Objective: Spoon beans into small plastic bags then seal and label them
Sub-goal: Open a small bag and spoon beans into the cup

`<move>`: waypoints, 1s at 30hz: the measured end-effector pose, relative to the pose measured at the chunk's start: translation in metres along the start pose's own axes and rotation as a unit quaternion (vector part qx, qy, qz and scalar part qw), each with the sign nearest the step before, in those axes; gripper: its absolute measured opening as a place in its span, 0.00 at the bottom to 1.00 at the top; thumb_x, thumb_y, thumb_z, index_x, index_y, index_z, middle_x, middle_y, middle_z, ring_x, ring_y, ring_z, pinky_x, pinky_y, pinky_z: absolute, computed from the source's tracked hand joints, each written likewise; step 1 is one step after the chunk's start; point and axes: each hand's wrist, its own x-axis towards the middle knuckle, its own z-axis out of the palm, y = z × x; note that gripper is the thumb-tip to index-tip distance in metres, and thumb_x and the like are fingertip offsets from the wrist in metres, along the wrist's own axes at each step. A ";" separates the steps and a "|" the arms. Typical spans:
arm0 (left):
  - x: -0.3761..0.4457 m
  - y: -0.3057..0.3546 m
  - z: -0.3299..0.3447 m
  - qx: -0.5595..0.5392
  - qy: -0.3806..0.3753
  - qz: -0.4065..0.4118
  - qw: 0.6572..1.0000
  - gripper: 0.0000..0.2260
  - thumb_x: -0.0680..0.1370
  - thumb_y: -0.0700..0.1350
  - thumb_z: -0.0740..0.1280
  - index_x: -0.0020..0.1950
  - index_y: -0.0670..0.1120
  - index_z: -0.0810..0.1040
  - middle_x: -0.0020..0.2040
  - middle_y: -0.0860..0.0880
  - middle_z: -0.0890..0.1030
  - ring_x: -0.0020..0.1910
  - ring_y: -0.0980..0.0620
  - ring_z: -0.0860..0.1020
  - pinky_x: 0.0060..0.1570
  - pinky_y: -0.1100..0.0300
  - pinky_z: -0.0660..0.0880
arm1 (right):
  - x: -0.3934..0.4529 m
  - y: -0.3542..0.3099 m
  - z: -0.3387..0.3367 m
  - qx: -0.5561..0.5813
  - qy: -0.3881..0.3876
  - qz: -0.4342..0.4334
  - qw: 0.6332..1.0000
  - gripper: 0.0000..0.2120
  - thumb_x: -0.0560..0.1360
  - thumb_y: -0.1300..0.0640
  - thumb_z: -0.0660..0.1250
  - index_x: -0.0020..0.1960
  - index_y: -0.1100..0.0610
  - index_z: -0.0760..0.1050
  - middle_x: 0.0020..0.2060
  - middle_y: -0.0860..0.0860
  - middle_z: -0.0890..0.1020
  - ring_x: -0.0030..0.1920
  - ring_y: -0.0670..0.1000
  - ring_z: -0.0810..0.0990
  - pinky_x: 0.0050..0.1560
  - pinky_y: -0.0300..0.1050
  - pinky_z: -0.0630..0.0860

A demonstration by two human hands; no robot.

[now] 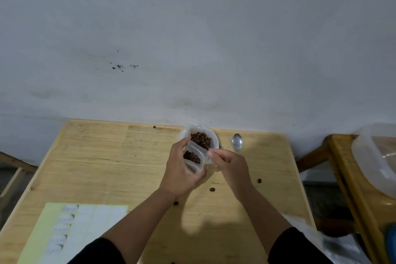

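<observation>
Small plastic bag [194, 159], part-filled w/ dark beans [192, 157], is sitting centre frame, held above the worktop [111, 156]. Left hand [182, 169] is gripping it, fingers curled round its lower side, thumb at the top edge. Right hand [230, 164] is pinching the bag's right edge betw. thumb and fingers. Just behind, a white bowl [201, 135] w/ more beans is resting at the worktop's far edge. Spoon [237, 142] is lying right of the bowl, apart from it. Loose beans are lying scattered below the hands. Label sheet [70, 233] is lying lower left. Clear plastic tub [377, 156] is sitting at far right on a separate wooden stand.
</observation>
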 end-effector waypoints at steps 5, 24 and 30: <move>-0.008 0.017 -0.015 -0.017 -0.002 0.031 0.999 0.40 0.62 0.67 0.71 0.68 0.60 0.56 0.62 0.64 0.63 0.66 0.66 0.63 0.60 0.77 0.61 | -0.001 -0.028 0.008 -0.054 -0.015 -0.032 0.998 0.04 0.72 0.56 0.69 0.42 0.53 0.84 0.34 0.48 0.84 0.37 0.48 0.81 0.45 0.48 0.79; -0.014 0.037 -0.086 -0.175 0.189 -0.032 0.966 0.15 0.77 0.41 0.66 0.60 0.56 0.71 0.40 0.55 0.76 0.40 0.60 0.77 0.42 0.72 0.71 | -0.039 -0.080 0.016 0.083 -0.036 -0.097 0.991 0.13 0.73 0.60 0.69 0.55 0.49 0.74 0.49 0.53 0.83 0.50 0.49 0.82 0.52 0.44 0.79; -0.018 0.039 -0.102 -0.149 0.109 0.024 0.983 0.14 0.78 0.41 0.65 0.56 0.60 0.73 0.40 0.52 0.78 0.39 0.59 0.79 0.45 0.67 0.76 | -0.046 -0.089 0.021 0.011 0.024 -0.146 0.989 0.04 0.73 0.64 0.68 0.45 0.57 0.79 0.43 0.50 0.83 0.45 0.46 0.80 0.47 0.37 0.78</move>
